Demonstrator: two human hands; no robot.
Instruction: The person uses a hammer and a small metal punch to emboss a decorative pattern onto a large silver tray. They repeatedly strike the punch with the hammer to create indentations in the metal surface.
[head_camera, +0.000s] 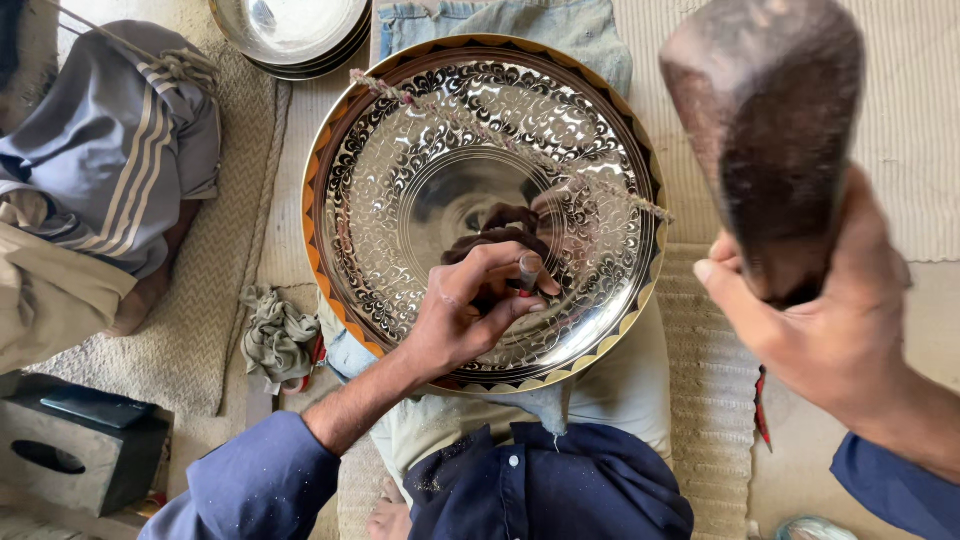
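The left hand (470, 310) pinched a small metal punch (528, 270) upright against the engraved round tray (400, 150) (resting on the lap), while the right hand (820, 310) gripped a raised, blurred, probably wooden mallet (770, 130).

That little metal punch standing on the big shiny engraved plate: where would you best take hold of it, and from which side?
Judging by its pose, grip the short metal punch around its upper shaft, just below the flat top, coming from the side. It stands tip-down on the large engraved silver plate with a gold and orange rim, so the top must stay bare. The left hand pinches it this way; the right hand holds a dark wooden mallet raised.
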